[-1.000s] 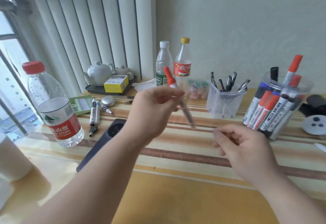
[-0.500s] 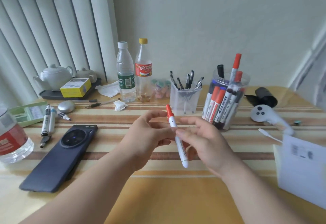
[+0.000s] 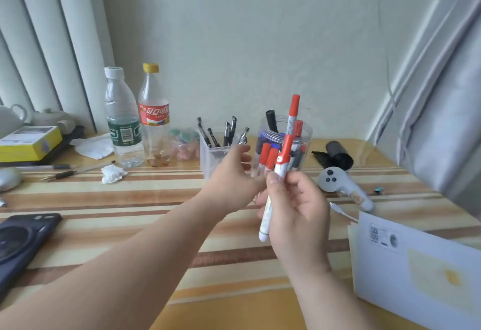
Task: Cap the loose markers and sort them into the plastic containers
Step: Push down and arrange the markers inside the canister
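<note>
Capped marker (image 3: 266, 212) now gripped upright by right hand (image 3: 296, 212) alone; left hand (image 3: 231, 181) released, fingers spread — jar (image 3: 305, 136) likely next.

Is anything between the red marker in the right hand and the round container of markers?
Nothing visible. The right hand holds the red marker upright before the round container; the open left hand is off to the left, by the square container.

Home desk (lived-in), striped tablecloth (image 3: 125, 199), drink bottles (image 3: 154, 121), phone (image 3: 20, 238), marker jar (image 3: 306, 139), vertical blinds (image 3: 52, 33) behind
</note>
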`<state>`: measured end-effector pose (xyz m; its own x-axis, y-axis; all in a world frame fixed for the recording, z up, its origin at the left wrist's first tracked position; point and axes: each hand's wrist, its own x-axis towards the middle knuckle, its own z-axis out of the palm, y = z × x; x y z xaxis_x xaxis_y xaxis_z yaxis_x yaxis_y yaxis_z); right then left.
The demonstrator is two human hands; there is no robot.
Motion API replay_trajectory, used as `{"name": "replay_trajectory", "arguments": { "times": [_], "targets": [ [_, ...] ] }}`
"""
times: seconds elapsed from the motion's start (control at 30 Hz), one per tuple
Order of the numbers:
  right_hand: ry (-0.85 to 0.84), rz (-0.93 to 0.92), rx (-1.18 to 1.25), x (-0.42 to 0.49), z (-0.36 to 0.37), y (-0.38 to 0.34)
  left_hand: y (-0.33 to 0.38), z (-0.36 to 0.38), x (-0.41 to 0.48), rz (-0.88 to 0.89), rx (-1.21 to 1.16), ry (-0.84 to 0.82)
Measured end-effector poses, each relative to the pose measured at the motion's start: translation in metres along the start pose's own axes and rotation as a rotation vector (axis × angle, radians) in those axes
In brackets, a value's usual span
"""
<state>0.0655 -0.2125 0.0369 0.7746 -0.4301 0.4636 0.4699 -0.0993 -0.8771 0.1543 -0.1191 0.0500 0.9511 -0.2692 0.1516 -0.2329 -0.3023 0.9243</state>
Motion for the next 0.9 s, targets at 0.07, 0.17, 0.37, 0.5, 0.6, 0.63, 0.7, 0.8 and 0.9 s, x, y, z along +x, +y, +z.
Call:
{"name": "replay_trajectory", "arguments": {
  "times": [0.07, 0.17, 0.37, 0.5, 0.6, 0.63, 0.7, 0.8, 0.9],
  "targets": [
    [0.059, -0.077, -0.061, 0.003, -0.002, 0.003, -0.001, 0.015, 0.006, 0.041, 0.015, -0.024],
    [0.111, -0.132, -0.132, 0.008, -0.007, 0.008, 0.0, 0.035, 0.013, 0.06, -0.015, 0.031],
    [0.152, -0.161, -0.135, 0.012, -0.012, 0.003, 0.008, 0.047, 0.011, 0.028, -0.121, 0.122],
    [0.171, -0.291, 0.057, 0.01, -0.013, -0.031, 0.0, 0.019, -0.03, 0.172, -0.139, 0.182],
    [0.14, -0.381, 0.176, 0.001, -0.012, -0.055, -0.017, -0.018, -0.069, 0.29, -0.069, 0.202],
    [0.119, -0.37, 0.214, -0.004, -0.008, -0.06, -0.024, -0.034, -0.082, 0.324, -0.009, 0.231],
    [0.073, -0.363, 0.267, -0.01, -0.005, -0.065, -0.034, -0.054, -0.1, 0.358, 0.101, 0.284],
    [-0.025, -0.438, 0.277, -0.025, 0.007, -0.073, -0.042, -0.076, -0.123, 0.373, 0.145, 0.358],
    [-0.148, -0.557, 0.164, -0.037, 0.016, -0.07, -0.042, -0.078, -0.131, 0.414, 0.135, 0.398]
  ]
}}
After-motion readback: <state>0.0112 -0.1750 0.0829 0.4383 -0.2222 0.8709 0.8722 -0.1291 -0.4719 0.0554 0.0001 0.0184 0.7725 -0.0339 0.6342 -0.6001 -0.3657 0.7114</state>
